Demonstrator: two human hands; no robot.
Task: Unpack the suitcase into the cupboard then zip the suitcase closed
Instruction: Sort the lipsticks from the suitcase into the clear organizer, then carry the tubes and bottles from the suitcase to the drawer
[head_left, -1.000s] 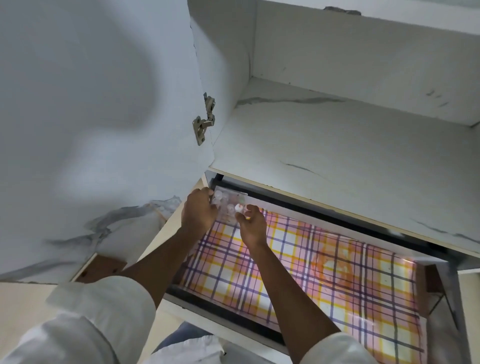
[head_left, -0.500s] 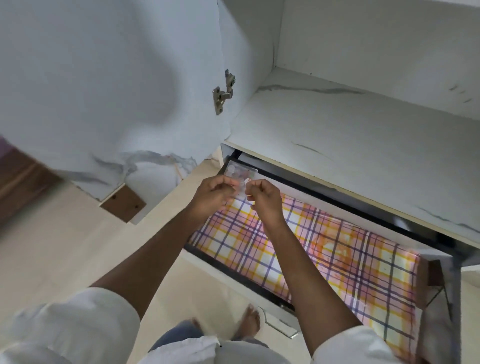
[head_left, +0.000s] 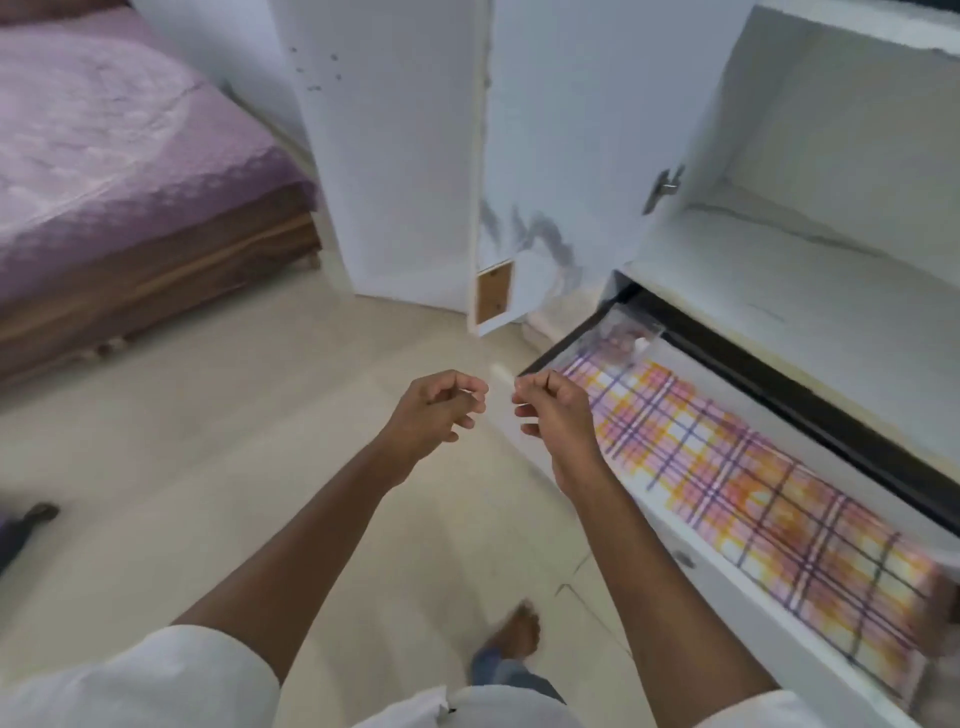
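Observation:
A small clear plastic packet (head_left: 626, 338) lies at the far left corner of the cupboard's pulled-out drawer (head_left: 722, 577), on its pink, orange and purple checked liner (head_left: 753, 493). My left hand (head_left: 436, 410) and my right hand (head_left: 556, 410) hover side by side in front of the drawer's left end, over the floor. Their fingers are loosely curled and hold nothing. The white cupboard shelf (head_left: 805, 291) above the drawer is bare. No suitcase is in view.
The open cupboard door (head_left: 550, 156) stands left of the drawer, with a metal hinge (head_left: 665, 187) on it. A bed with a purple cover (head_left: 119, 156) fills the upper left. Beige floor (head_left: 208, 441) lies between. A bare foot (head_left: 519, 634) shows below.
Both hands let go of the clear packet, which now lies in the drawer's corner, and drew back toward me. The view swung left and back, bringing the bed and floor into sight.

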